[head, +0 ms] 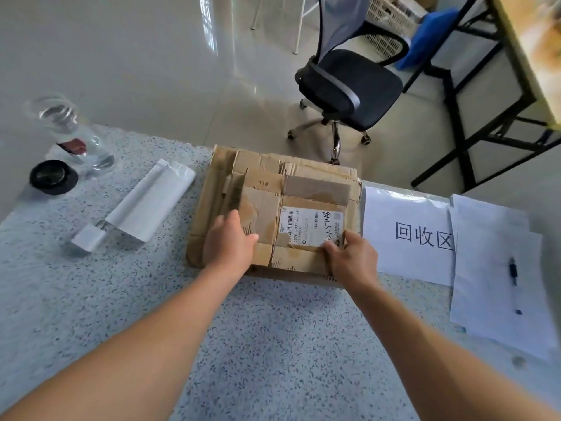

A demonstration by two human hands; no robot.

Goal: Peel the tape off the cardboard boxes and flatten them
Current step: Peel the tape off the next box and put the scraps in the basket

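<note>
A stack of flattened brown cardboard boxes (267, 174) lies in the middle of the speckled table (273, 344). The top flattened box (312, 189) carries a white shipping label (309, 227) with handwriting. My left hand (229, 241) rests on the left part of the top box, fingers bent over it and thumb pointing right. My right hand (352, 256) grips the near right corner of the top box, with its thumb on the label's edge. No loose tape shows.
White sheets (406, 235) with printed characters and a pen (513, 271) lie at the right. At the left lie a white foil pouch (151, 200), a glass jar (66, 129) and its black lid (53, 176). An office chair (349, 83) stands beyond the table.
</note>
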